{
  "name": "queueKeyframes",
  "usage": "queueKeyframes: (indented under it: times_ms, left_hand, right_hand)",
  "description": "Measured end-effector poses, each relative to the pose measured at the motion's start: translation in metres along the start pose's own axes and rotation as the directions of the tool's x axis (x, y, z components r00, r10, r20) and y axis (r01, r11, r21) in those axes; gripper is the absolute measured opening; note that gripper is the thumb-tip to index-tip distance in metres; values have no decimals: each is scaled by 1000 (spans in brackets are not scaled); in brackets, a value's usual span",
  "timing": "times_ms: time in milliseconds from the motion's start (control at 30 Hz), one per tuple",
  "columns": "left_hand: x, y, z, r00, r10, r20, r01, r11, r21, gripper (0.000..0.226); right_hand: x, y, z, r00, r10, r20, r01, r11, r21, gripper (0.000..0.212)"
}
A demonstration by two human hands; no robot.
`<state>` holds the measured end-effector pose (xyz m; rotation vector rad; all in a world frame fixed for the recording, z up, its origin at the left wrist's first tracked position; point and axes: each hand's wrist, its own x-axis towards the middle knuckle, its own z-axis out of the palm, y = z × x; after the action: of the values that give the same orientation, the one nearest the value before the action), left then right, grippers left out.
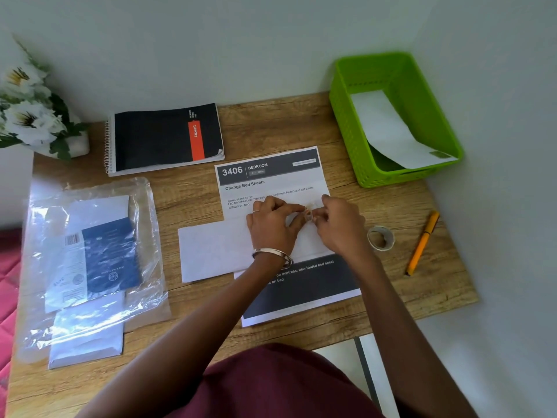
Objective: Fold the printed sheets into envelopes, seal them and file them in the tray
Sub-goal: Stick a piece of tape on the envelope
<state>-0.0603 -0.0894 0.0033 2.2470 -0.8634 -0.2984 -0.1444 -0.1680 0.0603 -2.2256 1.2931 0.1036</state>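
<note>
I sat at a wooden counter (301, 122) set against a pale wall. My left hand (272, 224) and my right hand (339, 226) met over a white paper envelope (215, 251), and together they pinched a short strip of clear tape (308, 215) between their fingertips, just above the envelope's upper edge. The envelope lay across a printed sheet with dark grey bands (271, 179), headed "3406 Bedroom, Change Bed Sheets". A silver bangle (272, 255) circled my left wrist. Just beside my right hand stood a small roll of clear tape (380, 238), and near it lay an orange pen (422, 242). At the far right corner sat a bright green plastic basket tray (346, 128), holding one white sealed envelope (388, 131) that leaned inside it. To my left lay a clear plastic bag of white envelopes (90, 267), and beyond it a black spiral notebook with an orange stripe (165, 138) and white artificial flowers (30, 116).
</note>
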Motion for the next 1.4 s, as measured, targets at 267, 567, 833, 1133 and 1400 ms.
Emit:
queueKeyframes:
  times_ms: [267, 567, 833, 1133, 1400]
  left_hand:
    - [-2, 0, 1, 999, 32, 4, -32, 997, 67, 14]
    - [-3, -5, 3, 995, 97, -16, -94, 988, 125, 15]
    - [-4, -7, 4, 993, 120, -16, -116, 983, 141, 28]
    - [-4, -6, 3, 995, 104, 7, -104, 987, 118, 17]
    - [-1, -9, -3, 988, 139, 62, -143, 988, 61, 20]
  right_hand:
    - [0, 3, -5, 990, 12, -139, -7, 999, 36, 30]
    - [-12, 17, 19, 956, -253, -146, 213, 946, -245, 41]
    - [-19, 24, 28, 953, -267, -142, 206, 918, -338, 53]
    - [-44, 32, 38, 946, -237, -223, 138, 913, -383, 52]
    - [-29, 16, 25, 967, -208, -149, 144, 924, -356, 62]
